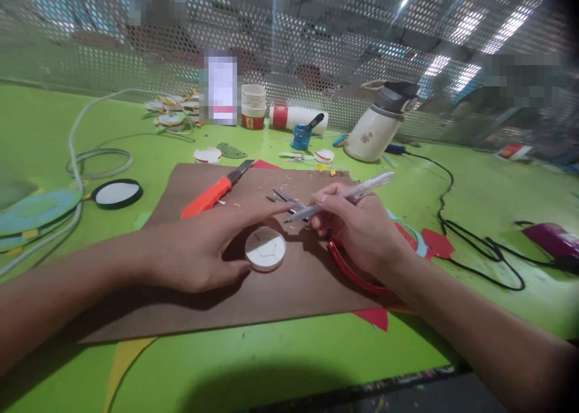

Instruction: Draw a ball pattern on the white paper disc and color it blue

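Observation:
A small round white disc [265,248] with dark lines drawn on its top lies on the brown board [289,289]. My left hand [194,247] curves around its left side, thumb at the edge and index finger stretched out past it, gripping nothing. My right hand [353,223] holds a pen [367,187] with a clear barrel, its tip pointing left above the board. Beneath the right hand lie scissors with red handles [350,271], their blades partly hidden by my fingers. An orange utility knife [208,197] rests on the board behind my left hand.
Behind the board stand paper cups [253,107], a blue paint jar [301,137] and a white bottle [373,129]. On the right, a black cord [446,226] runs toward a purple tool [554,242]. A black-rimmed round piece [116,193] and a pale cable [75,135] lie left.

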The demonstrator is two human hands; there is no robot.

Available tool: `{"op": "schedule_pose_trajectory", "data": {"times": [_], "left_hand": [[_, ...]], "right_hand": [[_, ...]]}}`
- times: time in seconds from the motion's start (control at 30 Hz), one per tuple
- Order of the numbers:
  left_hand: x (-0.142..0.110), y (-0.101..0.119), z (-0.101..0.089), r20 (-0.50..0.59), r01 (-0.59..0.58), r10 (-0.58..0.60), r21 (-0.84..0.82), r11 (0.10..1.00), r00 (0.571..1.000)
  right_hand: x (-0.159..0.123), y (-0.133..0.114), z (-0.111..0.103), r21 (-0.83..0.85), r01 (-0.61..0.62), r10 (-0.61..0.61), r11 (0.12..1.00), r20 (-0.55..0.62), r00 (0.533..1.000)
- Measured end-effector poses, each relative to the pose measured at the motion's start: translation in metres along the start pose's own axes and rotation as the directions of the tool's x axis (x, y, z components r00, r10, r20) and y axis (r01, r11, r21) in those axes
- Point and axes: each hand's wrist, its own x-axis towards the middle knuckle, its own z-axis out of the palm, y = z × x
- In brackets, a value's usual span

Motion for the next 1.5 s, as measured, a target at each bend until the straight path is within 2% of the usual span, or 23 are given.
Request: {"op": "schedule_pose_trajectory", "data": {"times": [0.1, 0.2, 0.33, 0.43, 0.57, 0.77, 0.97, 1.1, 1.3, 1.4, 1.5], "left_hand": [[-0.009, -0.007, -0.002, 0.006, -0.027, 0.027, -0.076, 0.997, 1.0], [-0.011, -0.011, -0.003, -0.001, -0.016, 0.016, -0.079, 0.997, 1.0], [-0.002, -0.014, -0.002, 0.016, 0.077, -0.076, -0.08, 0.994, 0.997], [0.006, -0.017, 0.006, -0.018, 0.122, -0.122, -0.001, 0.993, 0.992], [0.008, -0.019, 0.013, -0.066, 0.108, -0.104, 0.048, 0.993, 0.992], [0.0, -0.01, 0.004, 0.001, 0.034, -0.034, -0.078, 0.996, 0.999], [0.002, -0.025, -0.003, 0.072, -0.063, 0.073, -0.133, 0.989, 0.995], [0.009, -0.019, -0.002, 0.095, 0.001, 0.013, -0.147, 0.989, 0.995], [0.011, -0.022, 0.011, -0.025, 0.091, -0.096, -0.154, 0.984, 0.995], [0.01, -0.03, 0.01, 0.046, 0.111, -0.104, -0.215, 0.97, 0.994], [0.01, -0.037, 0.009, 0.022, 0.05, -0.047, -0.251, 0.967, 0.999]], "right_hand": [[0.0, -0.001, 0.0, 0.006, -0.003, 0.003, 1.0, 0.015, 1.0], [-0.002, -0.001, 0.003, 0.01, -0.025, 0.024, 1.0, 0.049, 0.999], [-0.005, 0.0, 0.004, 0.002, -0.076, 0.076, 0.997, 0.057, 0.995], [-0.006, -0.001, 0.003, 0.018, -0.081, 0.08, 0.997, 0.065, 0.995], [-0.006, -0.001, 0.003, 0.039, -0.057, 0.054, 0.998, 0.091, 0.994], [-0.005, 0.0, 0.004, 0.05, -0.064, 0.059, 0.997, 0.091, 0.994], [-0.006, 0.001, 0.004, 0.048, -0.043, 0.037, 0.998, 0.126, 0.991], [-0.007, 0.0, 0.005, 0.033, -0.058, 0.052, 0.998, 0.162, 0.985], [-0.01, -0.001, 0.004, -0.031, -0.104, 0.108, 0.994, 0.223, 0.969], [-0.011, -0.001, 0.003, -0.084, -0.098, 0.118, 0.992, 0.267, 0.957], [-0.011, -0.001, 0.003, -0.115, -0.086, 0.115, 0.99, 0.273, 0.955]]}}
